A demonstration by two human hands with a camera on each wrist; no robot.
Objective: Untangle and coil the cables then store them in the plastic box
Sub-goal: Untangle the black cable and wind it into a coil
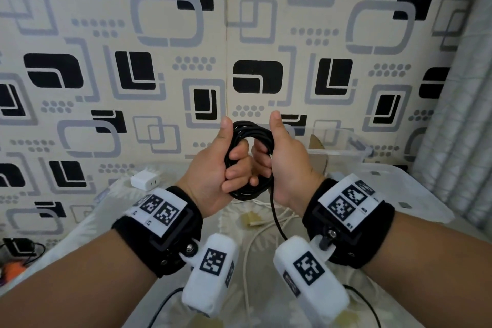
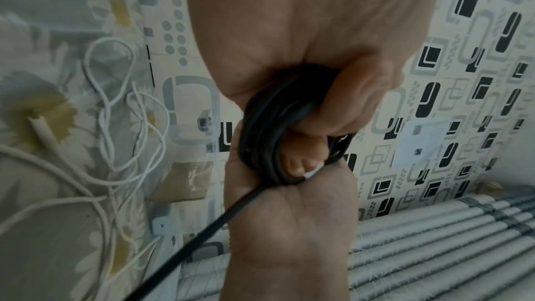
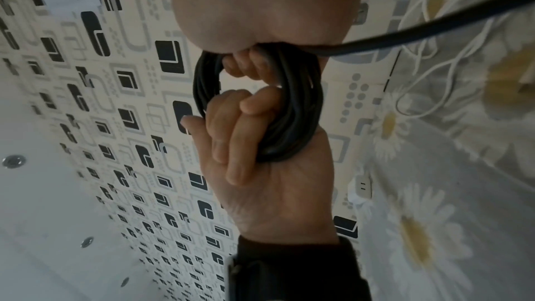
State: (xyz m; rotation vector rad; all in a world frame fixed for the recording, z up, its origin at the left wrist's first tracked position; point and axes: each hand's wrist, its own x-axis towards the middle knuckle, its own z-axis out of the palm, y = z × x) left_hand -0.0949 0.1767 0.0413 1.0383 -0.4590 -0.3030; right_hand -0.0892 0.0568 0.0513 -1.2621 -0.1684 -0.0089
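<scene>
A black cable coil (image 1: 249, 127) is held up at chest height between both hands. My left hand (image 1: 213, 168) grips its left side, fingers curled through the loop, thumb up. My right hand (image 1: 287, 162) grips the right side in the same way. The left wrist view shows the coil (image 2: 266, 127) bunched under the left fingers (image 2: 362, 100). In the right wrist view the loops (image 3: 295, 109) pass through both fists. A loose black tail (image 1: 275, 218) hangs from the coil toward me. The clear plastic box (image 1: 346, 153) stands behind the right hand, against the wall.
Tangled white cables (image 1: 263, 224) lie on the flowered bedsheet (image 1: 266, 309) under the hands. A white charger block (image 1: 145, 180) sits at the back left of the bed. The patterned wall (image 1: 159, 61) is close behind, and a grey curtain (image 1: 458, 128) hangs at the right.
</scene>
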